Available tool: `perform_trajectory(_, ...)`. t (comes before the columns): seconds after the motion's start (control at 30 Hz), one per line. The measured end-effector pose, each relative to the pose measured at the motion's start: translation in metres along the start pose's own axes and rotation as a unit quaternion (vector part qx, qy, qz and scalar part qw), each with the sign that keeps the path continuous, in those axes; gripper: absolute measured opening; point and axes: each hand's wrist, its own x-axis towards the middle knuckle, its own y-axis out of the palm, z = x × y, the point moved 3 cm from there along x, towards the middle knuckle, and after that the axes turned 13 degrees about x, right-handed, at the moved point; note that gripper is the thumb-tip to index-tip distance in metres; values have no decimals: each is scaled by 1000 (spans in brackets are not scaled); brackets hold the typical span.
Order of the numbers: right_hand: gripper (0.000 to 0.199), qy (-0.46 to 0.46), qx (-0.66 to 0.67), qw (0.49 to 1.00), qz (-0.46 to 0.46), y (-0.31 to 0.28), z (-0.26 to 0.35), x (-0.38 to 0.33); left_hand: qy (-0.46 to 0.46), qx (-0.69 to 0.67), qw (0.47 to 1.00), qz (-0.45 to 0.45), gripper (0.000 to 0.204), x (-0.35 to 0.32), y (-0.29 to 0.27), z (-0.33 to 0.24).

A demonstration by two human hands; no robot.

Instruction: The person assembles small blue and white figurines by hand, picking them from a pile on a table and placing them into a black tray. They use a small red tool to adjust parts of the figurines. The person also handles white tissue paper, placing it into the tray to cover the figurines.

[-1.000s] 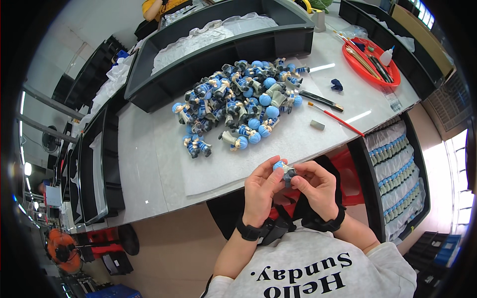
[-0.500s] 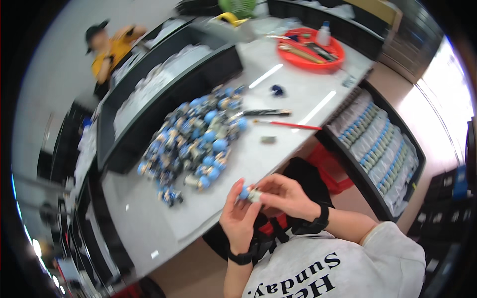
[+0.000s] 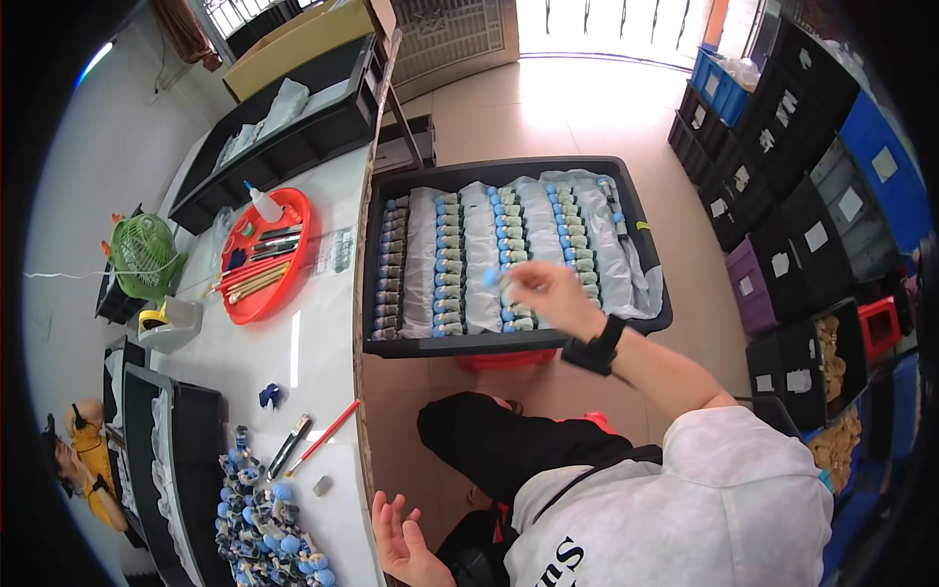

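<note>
While the right hand (image 3: 550, 296) is pinching a blue-headed figurine (image 3: 491, 278) over the black tray (image 3: 469, 346), near dial centre in the head view, the left hand (image 3: 406, 548) is hanging empty, fingers spread, toward 7 o'clock beside the bench (image 3: 259, 359). Lined-up figurines (image 3: 448, 254) are lying from 10 to 2 o'clock; a low wrist could be jostling them crooked, a fingertip-only grip could be slipping.

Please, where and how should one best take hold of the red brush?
Probably at the middle of the red brush, pinched across its thin handle from above. It lies flat on the table, with nothing over it. Coming from the table-edge side seems better, because the black tool lies close on the other side.
</note>
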Motion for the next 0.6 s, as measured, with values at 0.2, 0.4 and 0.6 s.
perform_trajectory(0.2, 22, 15, -375, 906, -196, -171, -55, 18, -22, 13, 1000, 2, 28, 9, 4, 8)
perform_trajectory(0.4, 16, 67, -540, 827, -141, -197, -83, 13, -44, 17, 999, 3, 26, 15, 8, 9)
perform_trajectory(0.6, 14, 215, -612, 761, -26, -186, -89, 19, -55, 19, 998, -6, 24, 17, 5, 10)
